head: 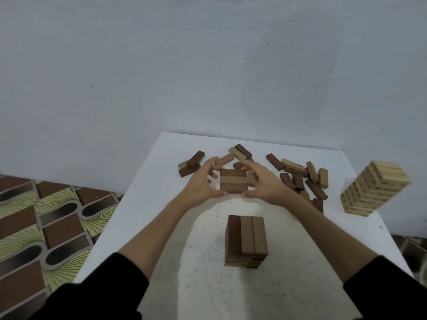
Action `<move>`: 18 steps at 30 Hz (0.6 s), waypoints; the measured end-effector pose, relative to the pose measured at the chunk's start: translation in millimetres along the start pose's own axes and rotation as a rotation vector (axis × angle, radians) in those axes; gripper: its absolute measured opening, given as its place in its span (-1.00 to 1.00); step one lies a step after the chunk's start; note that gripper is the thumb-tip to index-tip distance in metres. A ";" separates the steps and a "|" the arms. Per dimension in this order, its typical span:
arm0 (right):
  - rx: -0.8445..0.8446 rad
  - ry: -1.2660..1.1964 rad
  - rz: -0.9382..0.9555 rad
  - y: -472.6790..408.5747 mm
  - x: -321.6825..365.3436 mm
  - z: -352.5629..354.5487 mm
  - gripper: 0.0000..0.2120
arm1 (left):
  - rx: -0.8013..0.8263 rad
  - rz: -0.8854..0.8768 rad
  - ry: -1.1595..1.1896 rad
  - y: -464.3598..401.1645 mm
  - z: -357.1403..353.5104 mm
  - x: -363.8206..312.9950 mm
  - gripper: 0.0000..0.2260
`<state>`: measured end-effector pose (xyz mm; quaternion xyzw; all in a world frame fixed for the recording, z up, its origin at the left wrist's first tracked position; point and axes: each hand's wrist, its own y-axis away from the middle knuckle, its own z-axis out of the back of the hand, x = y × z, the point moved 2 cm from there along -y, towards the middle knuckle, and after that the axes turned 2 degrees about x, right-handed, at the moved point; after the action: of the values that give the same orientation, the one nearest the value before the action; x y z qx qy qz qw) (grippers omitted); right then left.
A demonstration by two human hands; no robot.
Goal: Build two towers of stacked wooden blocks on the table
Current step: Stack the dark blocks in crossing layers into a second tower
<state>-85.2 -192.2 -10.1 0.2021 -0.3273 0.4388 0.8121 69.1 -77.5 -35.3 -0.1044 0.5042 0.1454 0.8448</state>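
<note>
Toward the table's (300,285) far edge, both hands, left (200,184) and right (263,184), pinch a three-block layer (233,184) from its sides; uneven squeezing could buckle it or scatter the blocks.

Two arms enter from the near edge of the view. Each upper forearm is covered by a black long sleeve of plain, matte fabric with no visible markings, seams or cuffs; the left black sleeve (97,287) and the right black sleeve (388,287) are both pushed back toward the elbow. Forearms, wrists, the left hand (200,181) and the right hand (265,183) are bare. Both hands appear slightly blurred.
</note>
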 end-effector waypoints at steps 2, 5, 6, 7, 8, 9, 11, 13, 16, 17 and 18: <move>-0.048 -0.060 0.030 15.7 12.8 13.7 -0.24 | -0.004 -0.042 0.011 8.1 8.5 -17.6 -0.14; -0.061 -0.201 0.064 42.3 26.7 24.4 -0.24 | 0.031 -0.092 0.033 27.1 13.5 -40.0 -0.14; -0.052 -0.234 0.068 52.6 29.6 24.9 -0.24 | 0.048 -0.100 0.046 36.1 12.8 -45.7 -0.14; -0.041 -0.260 0.070 62.4 31.5 24.4 -0.24 | 0.066 -0.107 0.062 44.4 11.2 -49.4 -0.14; -0.029 -0.268 0.064 72.9 32.5 22.2 -0.24 | 0.085 -0.111 0.077 53.6 8.2 -51.5 -0.16; -0.018 -0.263 0.062 81.3 32.6 19.2 -0.24 | 0.102 -0.113 0.090 61.1 4.9 -52.1 -0.16; 0.002 -0.231 0.062 96.6 29.3 10.3 -0.23 | 0.128 -0.093 0.101 75.9 -2.8 -51.5 -0.15; 0.025 -0.215 0.053 107.2 23.9 1.1 -0.23 | 0.148 -0.062 0.097 86.7 -10.1 -48.5 -0.13; 0.048 -0.198 0.030 114.5 17.9 -7.7 -0.23 | 0.165 -0.032 0.092 96.8 -17.0 -44.4 -0.13; 0.051 -0.194 0.027 115.6 16.3 -10.0 -0.22 | 0.171 -0.027 0.092 98.9 -18.2 -43.3 -0.13; 0.054 -0.188 0.025 116.4 15.1 -11.9 -0.22 | 0.176 -0.023 0.091 100.4 -19.0 -42.0 -0.12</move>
<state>-173.3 -114.0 -3.0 0.2600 -0.3928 0.4365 0.7665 -0.6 4.4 -10.2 -0.0421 0.5516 0.0859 0.8286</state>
